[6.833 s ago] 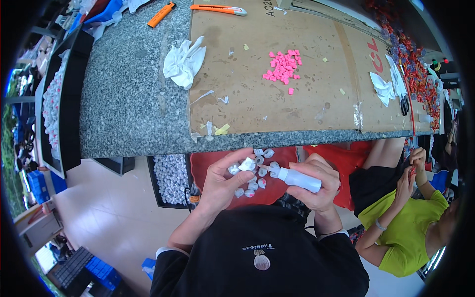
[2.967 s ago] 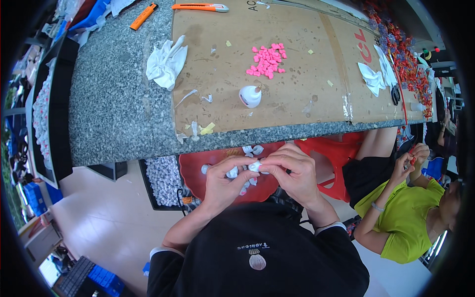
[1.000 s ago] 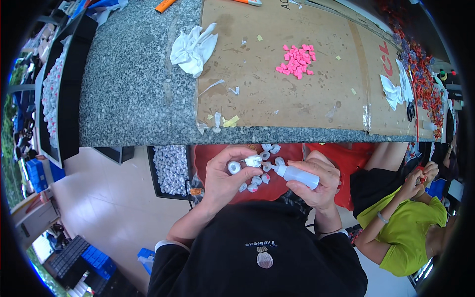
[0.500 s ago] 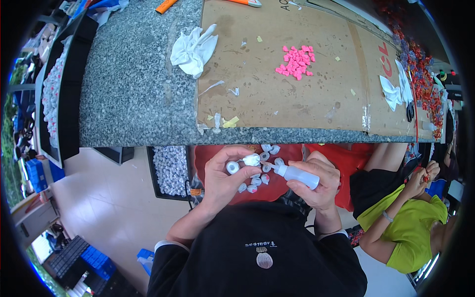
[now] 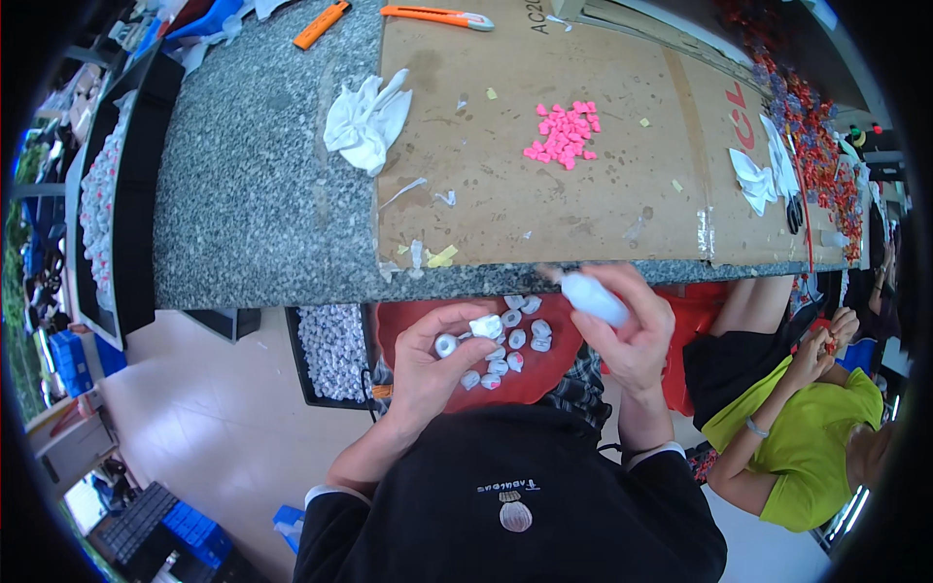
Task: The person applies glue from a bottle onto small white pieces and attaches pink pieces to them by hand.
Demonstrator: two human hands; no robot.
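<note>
Between the thumb and fingertips of my left hand (image 5: pixel 428 361) is a small white rounded piece (image 5: pixel 486 326), pinched above the red tray. Another white piece with a grey, ring-like end (image 5: pixel 446 346) rests against the same fingers. My right hand (image 5: pixel 637 330) is wrapped round a translucent white squeeze bottle (image 5: pixel 595 299), its narrow tip pointing up and left near the counter edge. The tip is blurred. Several similar white pieces, some with pink spots (image 5: pixel 515 361), lie in the red tray (image 5: pixel 544 374) under my hands.
Small pink pieces (image 5: pixel 566 134) lie on a cardboard sheet (image 5: pixel 466 209) on the granite counter (image 5: pixel 253 194). Nearby are a white cloth (image 5: pixel 367 121) and an orange cutter (image 5: pixel 437 17). A black bin of white pieces (image 5: pixel 333 350) stands left. A co-worker in yellow-green (image 5: pixel 807 442) sits right.
My right hand has lifted the bottle up and right, so its tip is away from the white piece. My left hand has shifted slightly down and left with its piece.
</note>
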